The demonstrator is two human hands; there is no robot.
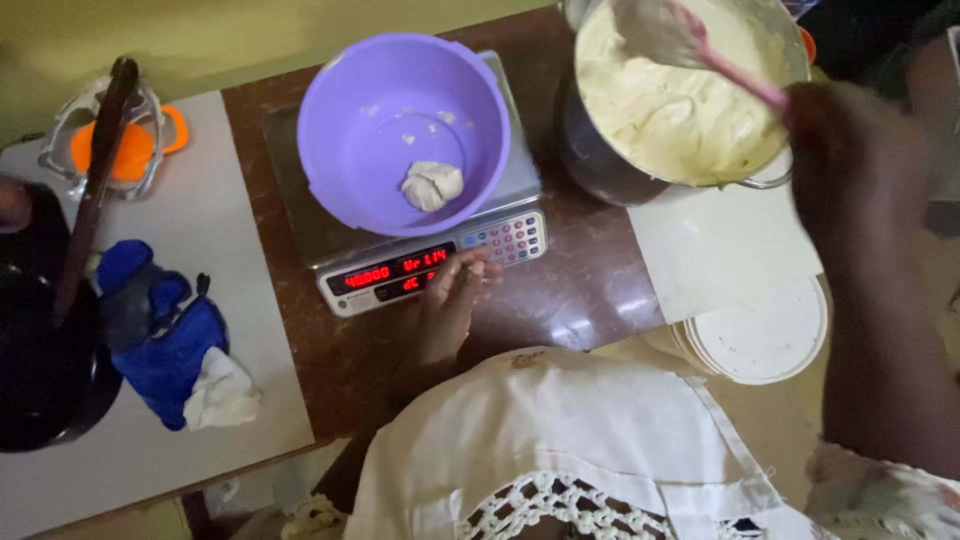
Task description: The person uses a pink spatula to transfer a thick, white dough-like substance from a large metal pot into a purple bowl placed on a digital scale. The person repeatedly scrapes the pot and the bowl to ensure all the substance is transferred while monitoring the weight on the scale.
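Gripping one pink spoon [690, 45] in right hand [850, 160], left hand [448, 305] loose on one scale [420, 265], one purple bowl [400, 130]

One head-worn camera looks steeply down, close over the scale [420, 240].

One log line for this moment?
left hand: touching scale | right hand: holds pink spatula over batter pot | purple bowl: one dough lump
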